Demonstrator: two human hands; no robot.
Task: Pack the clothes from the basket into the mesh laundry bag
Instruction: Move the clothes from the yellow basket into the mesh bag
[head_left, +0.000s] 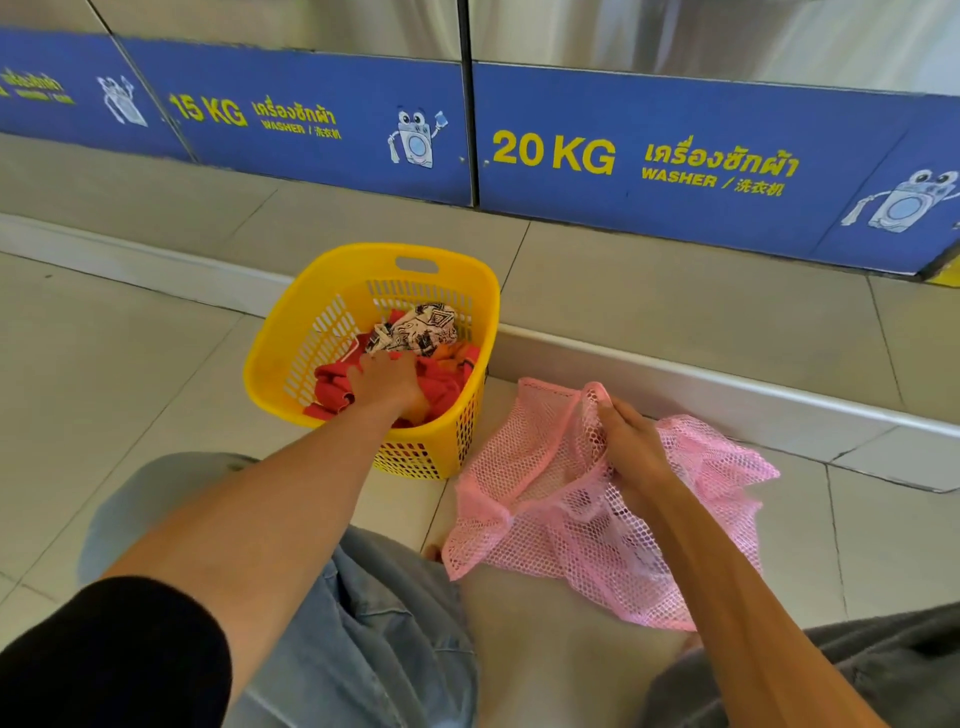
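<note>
A yellow plastic basket (291, 332) stands on the tiled floor, holding a red garment (332, 387), a black-and-white patterned cloth (421, 327) and a bit of orange fabric. My left hand (387, 382) reaches into the basket and lies on the red garment, fingers spread over it; whether it grips the cloth I cannot tell. To the right of the basket lies a pink mesh laundry bag (535, 467), crumpled on the floor. My right hand (631, 441) grips the bag's rim and lifts it, so the mouth gapes toward the basket.
Blue-panelled washing machines (675, 156) marked 15 KG and 20 KG line the far side on a raised tiled step (675, 312). The step's metal edge (727, 389) runs just behind the basket and bag. My knees in jeans (363, 623) fill the near floor.
</note>
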